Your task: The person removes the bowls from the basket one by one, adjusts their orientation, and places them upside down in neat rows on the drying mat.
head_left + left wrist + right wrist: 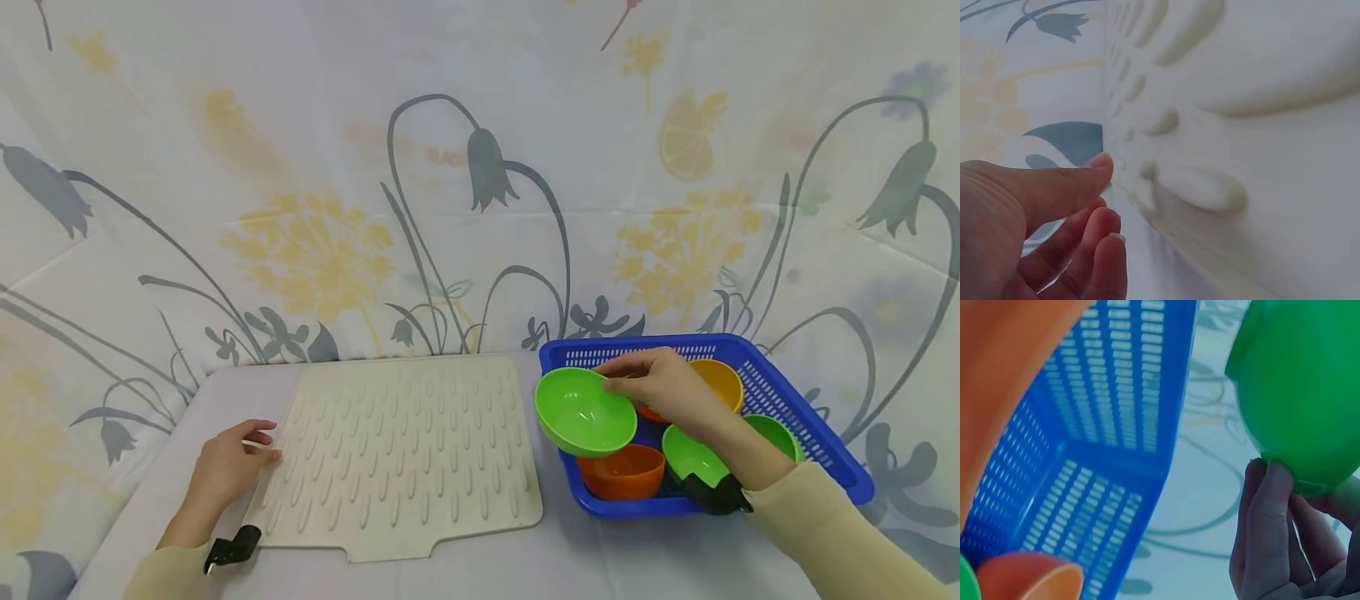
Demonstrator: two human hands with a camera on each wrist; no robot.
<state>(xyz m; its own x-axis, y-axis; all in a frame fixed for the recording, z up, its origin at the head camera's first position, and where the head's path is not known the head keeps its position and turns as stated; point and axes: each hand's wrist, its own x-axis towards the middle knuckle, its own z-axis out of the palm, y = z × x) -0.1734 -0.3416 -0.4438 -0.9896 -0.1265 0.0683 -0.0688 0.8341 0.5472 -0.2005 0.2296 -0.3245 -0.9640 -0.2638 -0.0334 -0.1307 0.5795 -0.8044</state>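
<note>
A bright green bowl (585, 412) is pinched at its rim by my right hand (667, 387), tilted with its inside facing me. It hangs over the left side of a blue basket (780, 371). The right wrist view shows thumb and fingers at the edge of the green bowl (1304, 394). My left hand (225, 467) lies at the left edge of a cream drying board (405, 487) with raised ridges, its fingers loosely bent. In the left wrist view that hand (1054, 219) holds nothing, its fingertips close beside the board's edge.
Inside the basket sit an orange bowl (621, 479), a yellow bowl (723, 383) and green bowls, partly hidden by my right forearm. A white cloth (562, 558) lies under everything, and a flower-patterned curtain (450, 208) hangs behind.
</note>
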